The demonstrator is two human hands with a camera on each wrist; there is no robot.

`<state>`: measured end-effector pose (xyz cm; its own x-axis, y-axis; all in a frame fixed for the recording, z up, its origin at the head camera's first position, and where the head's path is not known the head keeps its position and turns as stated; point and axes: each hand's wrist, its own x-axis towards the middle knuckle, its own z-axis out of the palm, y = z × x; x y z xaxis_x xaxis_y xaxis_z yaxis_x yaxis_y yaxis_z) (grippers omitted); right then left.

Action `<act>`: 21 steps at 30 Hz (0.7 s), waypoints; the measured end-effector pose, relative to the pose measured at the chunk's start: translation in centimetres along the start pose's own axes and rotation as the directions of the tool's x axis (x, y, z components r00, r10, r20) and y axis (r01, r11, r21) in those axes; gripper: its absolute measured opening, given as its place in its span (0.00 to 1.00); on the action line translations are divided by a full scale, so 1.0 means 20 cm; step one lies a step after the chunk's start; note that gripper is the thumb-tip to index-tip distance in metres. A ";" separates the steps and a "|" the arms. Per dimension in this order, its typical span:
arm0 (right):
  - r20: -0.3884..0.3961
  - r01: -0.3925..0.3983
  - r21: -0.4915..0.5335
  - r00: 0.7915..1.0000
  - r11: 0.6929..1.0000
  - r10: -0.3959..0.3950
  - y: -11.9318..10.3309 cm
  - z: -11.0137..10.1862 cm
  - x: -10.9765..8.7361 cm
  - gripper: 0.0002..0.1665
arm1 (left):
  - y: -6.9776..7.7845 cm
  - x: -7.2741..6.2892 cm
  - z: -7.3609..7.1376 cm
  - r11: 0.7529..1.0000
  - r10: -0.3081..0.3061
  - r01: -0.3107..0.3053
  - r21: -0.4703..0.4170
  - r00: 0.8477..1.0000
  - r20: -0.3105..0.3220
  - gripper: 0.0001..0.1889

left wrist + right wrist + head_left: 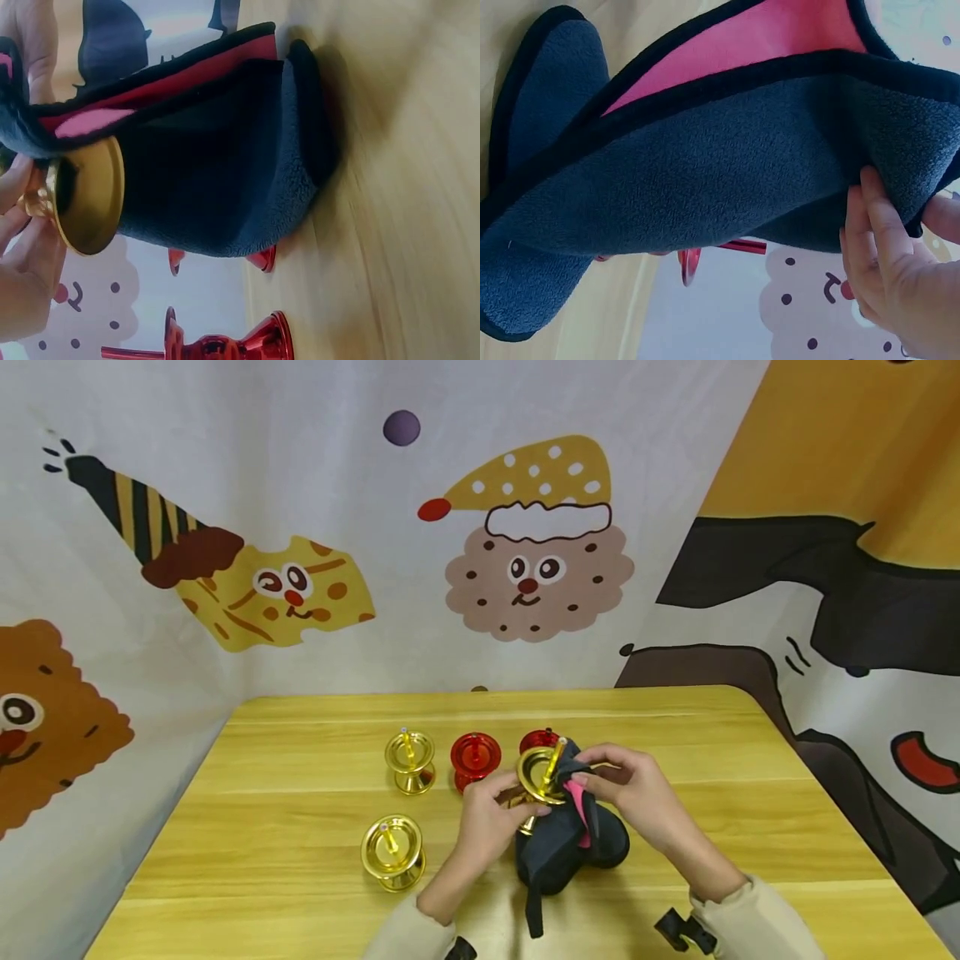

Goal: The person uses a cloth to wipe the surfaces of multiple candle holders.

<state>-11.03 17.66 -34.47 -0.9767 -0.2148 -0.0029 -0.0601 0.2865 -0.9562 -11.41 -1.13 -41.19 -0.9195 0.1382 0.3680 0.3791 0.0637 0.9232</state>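
My left hand [483, 822] grips a gold candle holder [529, 770] by its stem, the dish tilted and a yellow stick standing in it. The holder's flared gold base [97, 202] faces the camera in the left wrist view. With fingertips and thumb, my right hand [637, 789] pinches a fold of dark blue-grey fleece cloth [551, 860] right at the dish's rim. This cloth has black edging and a pink lining [780, 45]; most of it hangs down below the holder, with a strap-like end on the table. Part of the dish is covered by the fold.
Two more gold candle holders [410, 764] [393, 852] stand upright to the left on the wooden table [300, 752]. Behind my hands are two red ones [476, 756] [537, 741], the right one partly hidden. A printed cartoon curtain [330, 468] hangs behind the table.
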 end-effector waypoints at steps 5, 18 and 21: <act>0.006 0.075 -0.024 0.997 0.997 -0.075 0.01 -0.04 0.01 0.15 | 0.00 0.00 -0.02 0.999 -0.045 0.046 0.025 0.999 -0.014 0.16; 0.103 0.446 -0.064 0.893 0.893 -0.438 0.06 -0.08 -0.02 0.14 | 0.05 0.05 -0.06 0.988 -0.147 0.145 -0.046 0.988 -0.042 0.15; 0.107 0.431 -0.054 0.899 0.901 -0.424 0.07 -0.04 -0.02 0.14 | 0.06 0.05 -0.06 0.979 -0.177 0.182 -0.091 0.982 0.062 0.18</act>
<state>-10.94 18.95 -35.59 -0.8310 -0.4142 0.3713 -0.4859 0.2156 -0.8470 -11.91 -2.19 -39.57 -0.9638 0.1857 0.1913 0.1942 -0.0025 0.9810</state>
